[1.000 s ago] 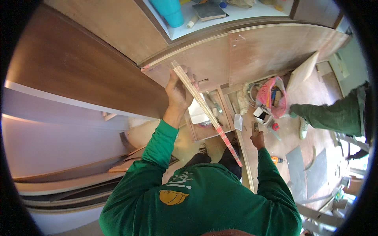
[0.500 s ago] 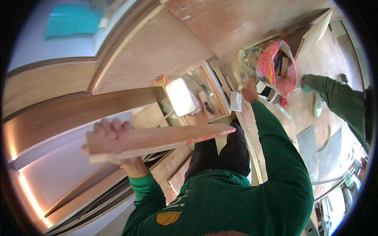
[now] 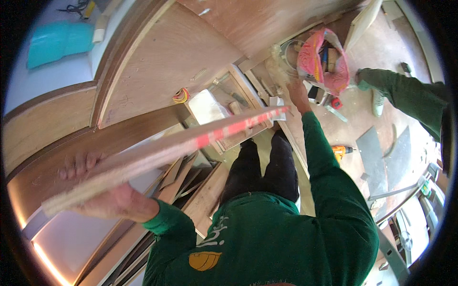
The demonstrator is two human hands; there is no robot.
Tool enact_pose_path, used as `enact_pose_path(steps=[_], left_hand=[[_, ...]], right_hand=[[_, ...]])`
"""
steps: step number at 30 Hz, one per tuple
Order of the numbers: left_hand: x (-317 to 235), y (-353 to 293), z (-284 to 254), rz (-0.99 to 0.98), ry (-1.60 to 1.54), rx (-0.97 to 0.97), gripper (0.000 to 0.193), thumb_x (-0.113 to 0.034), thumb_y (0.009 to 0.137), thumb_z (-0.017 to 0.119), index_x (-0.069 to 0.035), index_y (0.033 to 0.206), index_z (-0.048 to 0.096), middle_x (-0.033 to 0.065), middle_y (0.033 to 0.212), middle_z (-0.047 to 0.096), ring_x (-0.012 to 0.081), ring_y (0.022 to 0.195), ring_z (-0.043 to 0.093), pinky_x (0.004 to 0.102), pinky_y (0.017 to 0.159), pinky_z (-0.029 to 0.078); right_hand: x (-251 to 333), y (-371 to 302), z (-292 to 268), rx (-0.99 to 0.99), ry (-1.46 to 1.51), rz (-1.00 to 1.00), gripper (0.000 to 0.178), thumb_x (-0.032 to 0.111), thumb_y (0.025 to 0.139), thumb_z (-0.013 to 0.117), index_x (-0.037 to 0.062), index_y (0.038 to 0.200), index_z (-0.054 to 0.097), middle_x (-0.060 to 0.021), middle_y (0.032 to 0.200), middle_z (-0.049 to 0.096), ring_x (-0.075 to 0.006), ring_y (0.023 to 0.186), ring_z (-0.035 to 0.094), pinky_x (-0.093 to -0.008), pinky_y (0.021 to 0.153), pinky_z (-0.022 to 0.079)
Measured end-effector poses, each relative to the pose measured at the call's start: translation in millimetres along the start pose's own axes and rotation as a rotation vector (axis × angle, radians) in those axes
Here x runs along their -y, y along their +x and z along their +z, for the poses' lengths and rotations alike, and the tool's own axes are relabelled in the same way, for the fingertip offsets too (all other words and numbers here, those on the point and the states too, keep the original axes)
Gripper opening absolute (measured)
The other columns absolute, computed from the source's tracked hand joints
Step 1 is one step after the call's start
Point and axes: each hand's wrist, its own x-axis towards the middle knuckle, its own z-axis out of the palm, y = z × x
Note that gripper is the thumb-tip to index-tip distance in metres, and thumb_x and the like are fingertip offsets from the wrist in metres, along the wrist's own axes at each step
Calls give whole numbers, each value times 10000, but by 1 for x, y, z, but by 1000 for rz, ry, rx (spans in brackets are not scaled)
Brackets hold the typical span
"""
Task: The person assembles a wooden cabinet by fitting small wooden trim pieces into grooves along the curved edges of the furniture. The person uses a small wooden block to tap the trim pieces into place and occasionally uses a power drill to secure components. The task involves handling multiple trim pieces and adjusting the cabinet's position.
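Observation:
My left hand (image 3: 112, 202) grips one end of a long plywood board (image 3: 157, 155), thumb side below and fingertips over the far face. The board is tilted, its edge facing me, with red and white print along that edge. Its narrow end points toward my right forearm. My right hand (image 3: 297, 94) reaches away to the work surface, beside a pink plastic sack (image 3: 312, 52) of tools and wood pieces. Close to that hand are a small open white box (image 3: 314, 93) and a clear plastic bag (image 3: 279, 62). The right fingertips are blurred, so their grip is unclear.
A wooden drawer (image 3: 243, 88) with a white container (image 3: 205, 106) stands beyond the board. To the right lie a red tape measure (image 3: 337, 103), an orange power drill (image 3: 339, 151) and grey sheets (image 3: 372, 148). Another person's leg (image 3: 400, 90) is at far right. Wood strips lean below the board.
The board has swung toward me and to the left, showing more of its printed edge. My left hand moved left and lower with it. My right hand stays near the sack while the view shifts.

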Motion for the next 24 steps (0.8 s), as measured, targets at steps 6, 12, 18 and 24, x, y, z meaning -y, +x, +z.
enact_pose_path(steps=[6, 12, 18, 24], left_hand=[[61, 15, 25, 187, 122, -294, 606, -702, 1087, 486, -161, 1263, 696, 31, 1135, 748, 173, 1040, 733, 395, 1010, 594], [141, 30, -2, 300, 516, -129, 456, -515, 1108, 630, -71, 1212, 644, 41, 1179, 647, 164, 1086, 577, 357, 1026, 447], [143, 22, 24, 307, 380, 61, 352, -364, 1028, 807, -57, 1098, 649, -26, 1014, 614, 103, 881, 505, 286, 823, 450], [161, 12, -5, 304, 785, 266, 364, -254, 885, 953, -38, 1015, 691, -16, 898, 682, 112, 787, 584, 319, 712, 491]], right_hand=[[274, -167, -158, 252, 537, -255, 743, 153, 973, 796, 63, 1622, 445, -162, 1354, 600, -220, 1034, 704, -369, 922, 585], [412, -183, -159, 107, 101, -789, 601, 250, 960, 819, 38, 1474, 589, -225, 1208, 672, -357, 920, 710, -449, 825, 577], [419, -146, -128, 7, -102, -820, 338, 268, 974, 773, -13, 1145, 692, -295, 998, 692, -503, 958, 684, -558, 827, 537], [373, -100, -98, -44, -10, -891, 230, 150, 996, 688, -36, 1129, 668, -325, 1042, 703, -523, 984, 686, -558, 871, 545]])
